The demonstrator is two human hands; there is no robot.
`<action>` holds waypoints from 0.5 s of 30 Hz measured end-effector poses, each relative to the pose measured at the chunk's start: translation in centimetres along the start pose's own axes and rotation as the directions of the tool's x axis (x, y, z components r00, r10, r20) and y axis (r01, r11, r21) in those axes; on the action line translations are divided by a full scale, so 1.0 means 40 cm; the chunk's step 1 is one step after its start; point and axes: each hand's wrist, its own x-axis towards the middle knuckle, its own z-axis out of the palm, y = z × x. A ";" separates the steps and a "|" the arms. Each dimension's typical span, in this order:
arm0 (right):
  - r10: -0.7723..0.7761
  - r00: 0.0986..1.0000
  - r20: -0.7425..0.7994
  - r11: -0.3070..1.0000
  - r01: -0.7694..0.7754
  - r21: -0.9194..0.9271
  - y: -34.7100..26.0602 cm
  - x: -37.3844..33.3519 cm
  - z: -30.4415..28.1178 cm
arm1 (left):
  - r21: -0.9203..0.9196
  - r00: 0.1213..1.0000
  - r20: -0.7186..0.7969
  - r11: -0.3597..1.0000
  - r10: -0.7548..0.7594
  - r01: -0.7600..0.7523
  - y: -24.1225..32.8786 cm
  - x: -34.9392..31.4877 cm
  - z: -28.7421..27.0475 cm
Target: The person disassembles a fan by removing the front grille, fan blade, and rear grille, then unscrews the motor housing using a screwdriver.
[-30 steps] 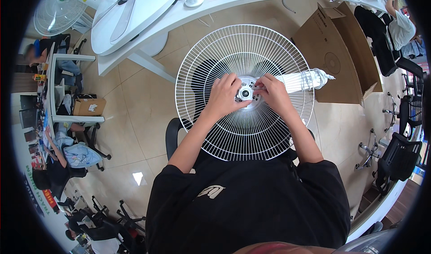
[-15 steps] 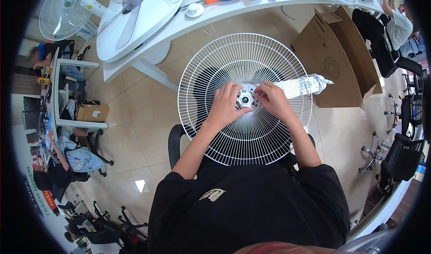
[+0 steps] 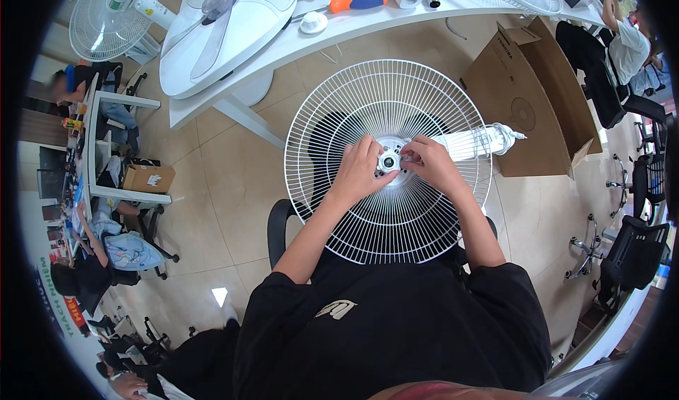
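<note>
In the frame's middle, the white hub (image 3: 388, 161) of the fan cage (image 3: 387, 219) is set between the curved left hand (image 3: 357, 170) and the pinched right hand (image 3: 432, 164). Whether anything is held by either grip can't be told.

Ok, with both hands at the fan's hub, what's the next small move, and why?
I'd probably ease the right hand slightly aside, leaving the left hand by the white hub. The right hand's bent fingers cover part of the hub's right side, so whatever they may hold can't be checked; the left hand is at its left side, over the wire guard.
</note>
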 end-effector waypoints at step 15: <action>-0.106 0.994 -0.039 0.994 0.106 -0.011 0.022 -0.007 0.010 | -0.066 0.997 -0.063 0.997 -0.045 0.041 0.006 -0.020 0.021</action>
